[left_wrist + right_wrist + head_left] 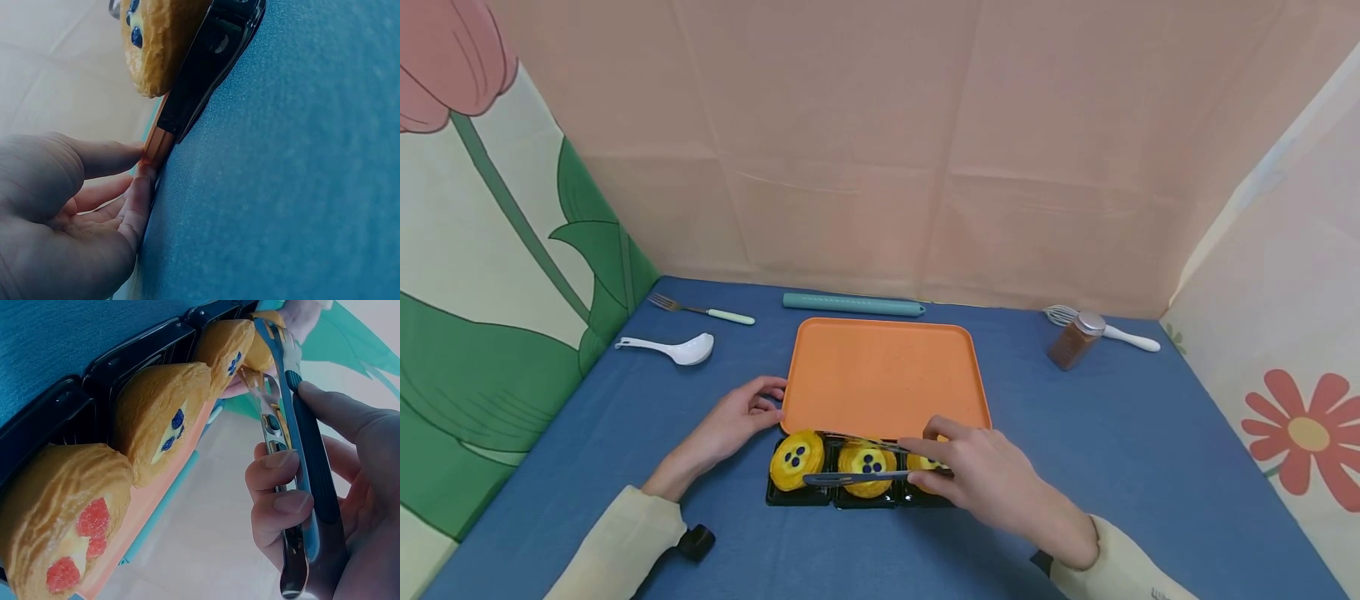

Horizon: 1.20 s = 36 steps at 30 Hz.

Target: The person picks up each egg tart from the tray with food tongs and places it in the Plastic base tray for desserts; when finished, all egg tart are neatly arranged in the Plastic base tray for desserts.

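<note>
My left hand (730, 425) pinches the near left edge of the orange tray (883, 375), thumb on top and fingers at its side. In my right hand (992, 471) is a pair of metal food tongs (857, 478) with dark grips, their arms apart above a row of pastries. The tips reach the leftmost blueberry tart (796, 460) and overlap it in the right wrist view. Beside it lies another blueberry tart (865, 488). Nearest in the right wrist view is a tart with red berries (56, 487), hidden by my hand in the head view. They sit in a black compartment tray (867, 502).
A fork (727, 316) and a white ladle (691, 351) lie at the back left. Behind the orange tray is a long teal rod (853, 305). At the back right, a brown shaker jar (1071, 345) with a metal lid stands by a whisk (1133, 338).
</note>
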### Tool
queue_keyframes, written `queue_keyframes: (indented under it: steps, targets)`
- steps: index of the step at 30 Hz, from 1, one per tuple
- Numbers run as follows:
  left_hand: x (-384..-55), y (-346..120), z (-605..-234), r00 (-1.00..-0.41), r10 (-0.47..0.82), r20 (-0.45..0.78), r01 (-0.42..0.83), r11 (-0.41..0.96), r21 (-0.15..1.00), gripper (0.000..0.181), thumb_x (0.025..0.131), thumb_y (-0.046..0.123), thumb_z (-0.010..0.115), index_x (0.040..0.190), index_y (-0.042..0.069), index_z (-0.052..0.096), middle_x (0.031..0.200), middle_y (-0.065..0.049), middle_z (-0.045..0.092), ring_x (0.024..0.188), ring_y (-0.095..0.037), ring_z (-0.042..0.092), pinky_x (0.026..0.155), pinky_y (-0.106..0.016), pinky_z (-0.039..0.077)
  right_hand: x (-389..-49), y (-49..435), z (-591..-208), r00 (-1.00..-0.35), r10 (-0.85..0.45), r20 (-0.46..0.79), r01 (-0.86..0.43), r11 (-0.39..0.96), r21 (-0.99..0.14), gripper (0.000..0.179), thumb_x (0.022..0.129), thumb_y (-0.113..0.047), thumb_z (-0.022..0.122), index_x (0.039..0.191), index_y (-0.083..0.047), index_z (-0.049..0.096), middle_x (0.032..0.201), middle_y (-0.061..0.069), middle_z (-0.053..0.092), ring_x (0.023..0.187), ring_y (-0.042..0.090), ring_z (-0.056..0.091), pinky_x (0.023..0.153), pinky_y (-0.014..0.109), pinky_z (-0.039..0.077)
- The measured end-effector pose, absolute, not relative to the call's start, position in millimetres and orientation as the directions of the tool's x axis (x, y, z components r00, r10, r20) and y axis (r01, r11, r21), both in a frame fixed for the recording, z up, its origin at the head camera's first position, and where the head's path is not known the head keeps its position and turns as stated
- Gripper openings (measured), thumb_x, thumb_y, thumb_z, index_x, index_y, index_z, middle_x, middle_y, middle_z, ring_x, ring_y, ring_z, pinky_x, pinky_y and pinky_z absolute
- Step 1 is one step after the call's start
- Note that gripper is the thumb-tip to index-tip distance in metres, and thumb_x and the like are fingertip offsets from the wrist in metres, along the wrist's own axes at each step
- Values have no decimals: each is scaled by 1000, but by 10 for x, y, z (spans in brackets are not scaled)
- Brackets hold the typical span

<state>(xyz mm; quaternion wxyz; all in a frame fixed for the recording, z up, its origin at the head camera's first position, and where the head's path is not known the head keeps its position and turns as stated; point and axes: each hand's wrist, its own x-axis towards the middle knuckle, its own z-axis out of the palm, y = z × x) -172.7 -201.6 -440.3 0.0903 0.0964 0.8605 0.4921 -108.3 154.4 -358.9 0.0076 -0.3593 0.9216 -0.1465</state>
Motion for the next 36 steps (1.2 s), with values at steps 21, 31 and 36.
queue_keyframes:
  steps: [21, 31, 36]
  targets:
    - [-1728, -2025, -4418, -963, 265, -52, 87, 487, 869, 46, 99, 11, 67, 141, -1, 52, 125, -15, 59, 98, -22, 61, 86, -38, 51, -980, 1694, -3597, -779, -612, 133, -620, 723, -303, 41, 90, -38, 77, 129, -25, 72, 95, -6, 59, 53, -1, 38, 46, 21, 34]
    - [-1717, -2025, -4405, -964, 259, -56, 77, 475, 877, 47, 99, 13, 66, 141, 0, 51, 127, -14, 59, 100, -22, 61, 88, -39, 50, -891, 1923, -3633, -824, -513, 242, -566, 729, -385, 38, 88, -33, 80, 125, -31, 72, 98, -9, 59, 62, -3, 45, 50, 19, 40]
    - [-1722, -2029, -4410, -964, 258, -57, 76, 477, 876, 47, 99, 14, 66, 142, 0, 51, 127, -14, 59, 100, -22, 61, 89, -40, 50, -845, 2162, -3644, -879, -411, 243, -477, 771, -421, 39, 85, -27, 84, 123, -31, 73, 100, -11, 60, 67, -2, 49, 52, 20, 43]
